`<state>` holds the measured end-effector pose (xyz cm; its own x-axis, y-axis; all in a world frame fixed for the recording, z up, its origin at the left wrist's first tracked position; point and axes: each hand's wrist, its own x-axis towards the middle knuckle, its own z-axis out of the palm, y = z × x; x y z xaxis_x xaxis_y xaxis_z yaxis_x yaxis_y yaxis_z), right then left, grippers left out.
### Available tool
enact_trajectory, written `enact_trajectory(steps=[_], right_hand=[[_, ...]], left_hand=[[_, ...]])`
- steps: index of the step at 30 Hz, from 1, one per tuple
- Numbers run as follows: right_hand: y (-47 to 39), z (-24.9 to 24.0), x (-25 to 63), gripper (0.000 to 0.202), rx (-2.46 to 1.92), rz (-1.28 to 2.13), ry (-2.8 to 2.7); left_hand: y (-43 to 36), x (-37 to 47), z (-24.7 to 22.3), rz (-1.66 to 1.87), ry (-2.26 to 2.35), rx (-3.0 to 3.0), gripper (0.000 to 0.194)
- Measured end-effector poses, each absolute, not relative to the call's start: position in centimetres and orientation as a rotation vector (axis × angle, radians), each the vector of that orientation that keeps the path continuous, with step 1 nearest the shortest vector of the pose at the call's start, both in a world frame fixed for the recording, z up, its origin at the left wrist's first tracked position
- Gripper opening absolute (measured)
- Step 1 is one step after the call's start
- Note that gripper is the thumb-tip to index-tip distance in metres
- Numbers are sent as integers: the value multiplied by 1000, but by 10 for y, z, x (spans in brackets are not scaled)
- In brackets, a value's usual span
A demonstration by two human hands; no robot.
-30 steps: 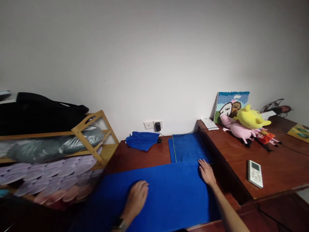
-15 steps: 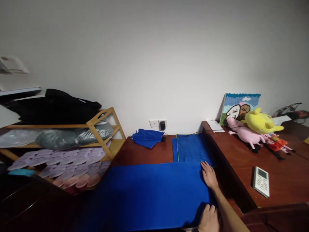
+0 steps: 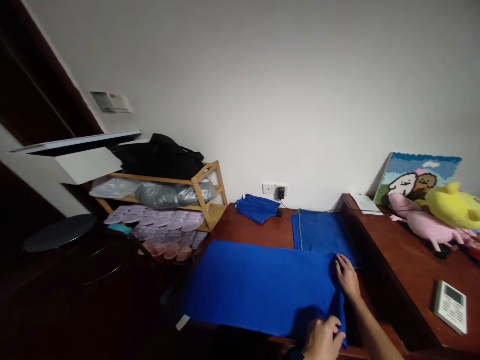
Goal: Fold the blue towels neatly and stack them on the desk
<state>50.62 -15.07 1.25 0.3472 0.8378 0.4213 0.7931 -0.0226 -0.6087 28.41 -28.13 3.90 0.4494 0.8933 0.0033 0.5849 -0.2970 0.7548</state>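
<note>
A large blue towel (image 3: pixel 258 287) lies spread flat on the brown table, with a white tag (image 3: pixel 183 322) at its near left corner. My right hand (image 3: pixel 348 277) pinches its far right corner, where the fabric lifts a little. At the near right corner, my left hand (image 3: pixel 324 337) has its fingers curled on the towel's edge; a dark band shows at that wrist. The right edge between my hands is slightly raised and creased. Just behind lies a folded blue towel (image 3: pixel 322 232) with a green-stitched edge, partly under the large one.
A crumpled blue cloth (image 3: pixel 258 207) sits by the wall beneath a socket with a black plug (image 3: pixel 280 193). The raised desk at right carries plush toys (image 3: pixel 423 222) and a white remote (image 3: pixel 451 306). Left stand a wooden rack (image 3: pixel 210 200) with slippers and a round stool (image 3: pixel 60 232).
The view has swung left, so things appear further right. My hands, flatter on the towel before, now grip its right corners, and that edge has lifted and creased.
</note>
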Motion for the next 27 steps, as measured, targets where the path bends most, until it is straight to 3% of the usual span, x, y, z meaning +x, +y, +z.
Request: enact_trajectory(steps=[3, 7, 13, 17, 22, 27], right_hand=[[-137, 44, 483, 61, -1790, 67, -1328], [-109, 94, 431, 53, -1740, 130, -1324], [-51, 136, 301, 43, -1562, 308, -1616], [-10, 156, 192, 39, -1429, 400, -1842], [29, 164, 65, 32, -1258, 491, -2185], [46, 138, -7, 29, -1203, 529, -2457]], left_hand=[[-275, 243, 70, 625, 1291, 1759, 28], [-266, 164, 106, 843, 1221, 1589, 16], [-254, 34, 134, 1125, 1334, 1419, 43], [-252, -40, 144, 1253, 1536, 1376, 52], [-245, -129, 125, 1303, 1974, 1255, 50], [-231, -182, 59, 1267, 2295, 1210, 39]])
